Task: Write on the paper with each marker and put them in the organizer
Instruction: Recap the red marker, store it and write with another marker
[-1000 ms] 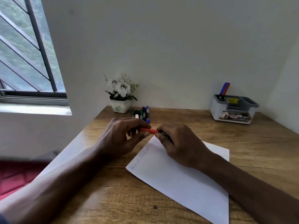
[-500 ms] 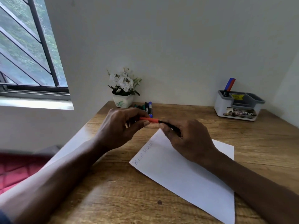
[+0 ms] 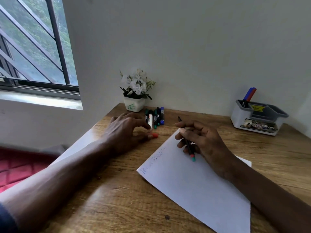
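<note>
My right hand (image 3: pixel 205 143) grips an uncapped black marker (image 3: pixel 189 145) over the top corner of the white paper (image 3: pixel 193 185). Its tip points away from me and its teal end points down at the sheet. My left hand (image 3: pixel 126 132) rests low on the wooden desk, left of the paper, with a red cap (image 3: pixel 155 135) at its fingertips. Faint blue writing runs along the paper's left edge. Several more markers (image 3: pixel 155 117) lie side by side near the wall. The grey and white organizer (image 3: pixel 239 117) stands at the back right with a blue and a red marker (image 3: pixel 250 94) upright in it.
A white pot of white flowers (image 3: pixel 134 105) stands against the wall just left of the loose markers. The desk's left edge (image 3: pixel 75 148) runs diagonally beside my left forearm, with a red cushion (image 3: pixel 20 167) below it. A window is at the upper left.
The red cap has come off the marker. My left hand dropped to the desk with the cap, and my right hand swung the marker back over the paper.
</note>
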Tool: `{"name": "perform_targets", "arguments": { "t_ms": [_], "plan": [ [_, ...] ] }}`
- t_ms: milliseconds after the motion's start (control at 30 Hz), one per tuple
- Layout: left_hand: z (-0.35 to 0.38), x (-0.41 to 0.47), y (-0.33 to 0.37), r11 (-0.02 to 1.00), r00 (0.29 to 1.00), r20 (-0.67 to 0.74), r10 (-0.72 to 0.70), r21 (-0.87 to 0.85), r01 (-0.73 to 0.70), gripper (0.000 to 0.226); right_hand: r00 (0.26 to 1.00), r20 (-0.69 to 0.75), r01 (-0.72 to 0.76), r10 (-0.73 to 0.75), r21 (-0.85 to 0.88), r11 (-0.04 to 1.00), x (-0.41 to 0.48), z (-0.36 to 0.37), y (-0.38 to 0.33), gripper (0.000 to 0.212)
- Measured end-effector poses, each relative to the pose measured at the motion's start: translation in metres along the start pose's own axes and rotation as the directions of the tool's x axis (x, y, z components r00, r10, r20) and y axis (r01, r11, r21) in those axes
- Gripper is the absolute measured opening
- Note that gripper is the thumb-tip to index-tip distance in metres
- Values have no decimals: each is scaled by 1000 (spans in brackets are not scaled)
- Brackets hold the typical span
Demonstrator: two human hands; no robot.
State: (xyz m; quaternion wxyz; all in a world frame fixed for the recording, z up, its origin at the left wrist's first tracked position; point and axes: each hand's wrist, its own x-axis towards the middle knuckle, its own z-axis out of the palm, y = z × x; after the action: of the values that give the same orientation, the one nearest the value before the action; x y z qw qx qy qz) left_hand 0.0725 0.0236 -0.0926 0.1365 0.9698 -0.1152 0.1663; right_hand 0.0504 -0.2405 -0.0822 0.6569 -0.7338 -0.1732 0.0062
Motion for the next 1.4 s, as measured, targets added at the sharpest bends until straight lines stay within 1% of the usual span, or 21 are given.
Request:
{"name": "perform_targets", "arguments": {
  "t_ms": [67, 133, 200, 267, 300, 367, 400, 467, 500, 633, 767, 867, 933, 1000, 1033, 1100, 1167, 1267, 1400],
  "plan": [
    [-1, -3, 4, 996, 995, 52, -85, 22, 84, 81, 996, 52, -76, 71, 87, 993, 2, -1, 0, 23],
    [-2, -4, 8, 984, 974, 146, -176, 27, 174, 109, 991, 81, -124, 111, 178, 976, 2, -3, -1, 34],
    [-1, -3, 9, 973, 936, 267, -231, 57, 224, 133, 990, 103, -115, 95, 203, 972, 2, -2, 0, 34],
    [-1, -2, 10, 968, 901, 355, -250, 111, 225, 147, 992, 110, -84, 63, 195, 977, 1, -1, 3, 35],
    [0, -2, 10, 967, 891, 377, -251, 130, 218, 148, 993, 103, -73, 54, 182, 981, 0, 1, 3, 35],
    [0, 0, 9, 968, 883, 399, -247, 138, 209, 145, 995, 90, -51, 37, 155, 987, -1, 4, 1, 18],
    [-1, 1, 9, 969, 879, 409, -246, 138, 207, 144, 995, 97, -45, 33, 131, 990, -1, 4, 0, 19],
    [-2, 2, 9, 969, 872, 424, -243, 144, 200, 140, 993, 108, -35, 35, 5, 999, -1, 5, -3, 35],
    [-2, 3, 9, 969, 872, 426, -243, 142, 201, 139, 993, 119, -18, 23, -46, 999, 1, 6, -5, 37],
    [-3, 5, 10, 972, 866, 441, -234, 124, 200, 143, 988, 156, 38, -16, -141, 989, 3, 10, -6, 28],
    [-4, 7, 8, 977, 864, 456, -211, 120, 175, 153, 984, 178, -2, 26, -131, 991, 6, 11, -6, 11],
    [-7, 7, 10, 976, 850, 482, -213, 135, 169, 150, 978, 204, 5, 35, -192, 981, 7, 12, -6, 14],
    [-8, 7, 10, 977, 843, 494, -212, 141, 163, 153, 974, 224, 29, 31, -257, 966, 10, 14, -5, 12],
    [-8, 7, 10, 977, 840, 500, -212, 142, 162, 157, 978, 203, 19, 42, -287, 958, 15, 16, -4, 6],
    [-8, 7, 10, 976, 837, 503, -213, 138, 166, 158, 983, 178, 6, 48, -287, 958, 17, 17, -3, 6],
    [-9, 7, 12, 976, 831, 512, -218, 132, 174, 156, 989, 139, 3, 42, -309, 951, 20, 19, -3, 15],
    [-11, 6, 15, 976, 828, 516, -218, 130, 176, 150, 990, 138, 25, 24, -342, 939, 20, 20, -2, 18],
    [-13, 5, 17, 976, 830, 513, -217, 122, 180, 141, 989, 145, 75, -23, -364, 928, 19, 22, 1, 19],
    [-14, 5, 18, 977, 834, 510, -211, 124, 172, 139, 986, 160, 106, -46, -392, 914, 19, 24, 1, 15]
  ]
}}
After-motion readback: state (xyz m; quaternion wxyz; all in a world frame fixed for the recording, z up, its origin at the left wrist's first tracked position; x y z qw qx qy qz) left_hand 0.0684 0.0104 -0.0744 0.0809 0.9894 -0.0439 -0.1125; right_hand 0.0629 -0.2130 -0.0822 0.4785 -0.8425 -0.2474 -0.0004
